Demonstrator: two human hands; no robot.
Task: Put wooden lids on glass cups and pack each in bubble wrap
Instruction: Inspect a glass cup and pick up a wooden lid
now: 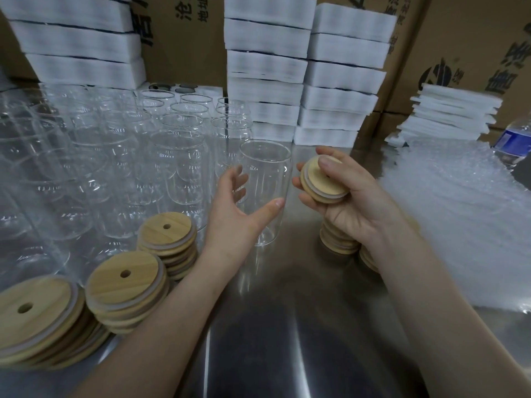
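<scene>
A clear glass cup point(265, 179) stands upright on the steel table point(287, 311), a little apart from the other glasses. My left hand point(238, 202) curves round its left side, fingers behind it and thumb in front. My right hand point(342, 196) holds a round wooden lid point(321, 182) just right of the cup's rim, thumb pressed on the lid's top. The lid is tilted and has a pale sealing ring around its edge.
Several empty glass cups point(120, 156) crowd the left. Stacks of wooden lids point(126, 288) lie front left, and more lids point(339, 242) sit under my right wrist. Bubble wrap point(459, 214) covers the right. White foam stacks point(301, 81), cardboard boxes and a water bottle point(514, 139) line the back.
</scene>
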